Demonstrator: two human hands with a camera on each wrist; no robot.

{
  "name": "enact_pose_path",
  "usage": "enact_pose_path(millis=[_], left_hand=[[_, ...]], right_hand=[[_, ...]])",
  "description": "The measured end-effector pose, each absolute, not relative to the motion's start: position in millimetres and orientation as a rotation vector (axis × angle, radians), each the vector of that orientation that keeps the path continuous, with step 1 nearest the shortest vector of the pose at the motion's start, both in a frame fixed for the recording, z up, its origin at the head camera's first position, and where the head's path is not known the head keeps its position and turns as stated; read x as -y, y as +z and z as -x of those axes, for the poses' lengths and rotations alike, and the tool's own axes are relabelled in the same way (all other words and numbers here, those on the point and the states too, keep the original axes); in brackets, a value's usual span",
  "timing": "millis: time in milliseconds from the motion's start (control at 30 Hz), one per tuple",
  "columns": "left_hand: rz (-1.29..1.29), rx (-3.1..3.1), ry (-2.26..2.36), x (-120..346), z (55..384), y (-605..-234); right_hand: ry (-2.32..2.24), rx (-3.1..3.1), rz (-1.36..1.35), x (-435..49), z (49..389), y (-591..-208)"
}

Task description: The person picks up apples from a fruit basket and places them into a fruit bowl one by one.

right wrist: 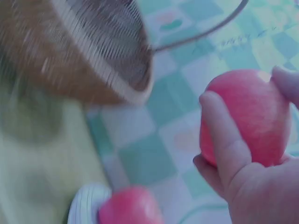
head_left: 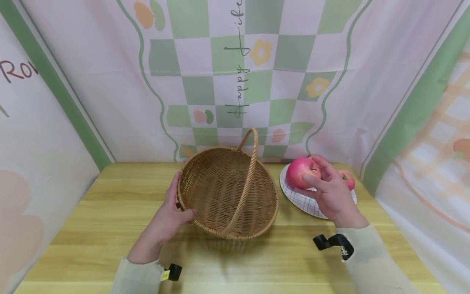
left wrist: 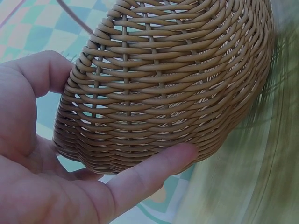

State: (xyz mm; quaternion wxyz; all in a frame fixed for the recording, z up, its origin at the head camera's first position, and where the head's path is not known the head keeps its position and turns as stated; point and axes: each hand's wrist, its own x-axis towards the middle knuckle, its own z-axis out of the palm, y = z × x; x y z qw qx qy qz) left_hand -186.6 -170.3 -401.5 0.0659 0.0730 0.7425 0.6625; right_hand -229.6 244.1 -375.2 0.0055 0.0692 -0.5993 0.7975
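A brown wicker basket (head_left: 216, 192) with an arched handle (head_left: 251, 167) is tipped so that its bare inside faces me. My left hand (head_left: 175, 216) grips its left rim, the thumb over the edge and the fingers along the outer weave, as the left wrist view shows. In my right hand (head_left: 332, 192) is a pink-red apple (head_left: 299, 173), held between thumb and fingers above the plate (head_left: 312, 206). The right wrist view shows that apple (right wrist: 252, 116) up off the plate. A second apple (head_left: 346, 179) rests on the plate's right side, partly behind my right hand.
The wooden table (head_left: 110, 212) reaches back to a hanging cloth (head_left: 227, 90) with green checks. Cloth panels also stand at the left and right sides. The plate has a checked pattern and lies near the table's back right, close beside the basket.
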Motion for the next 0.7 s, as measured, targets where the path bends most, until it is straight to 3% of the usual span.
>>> enact_pose_path(millis=[233,700], left_hand=[[-0.209,-2.218,2.014,171.3,186.3,-403.2],[-0.209,-2.202,2.015,170.4,189.2,-405.5]], right_hand=[[1.941,2.454,0.091,-262.0,233.7,-413.9],[1.595,2.680,0.114,-266.6,236.6,-439.8]])
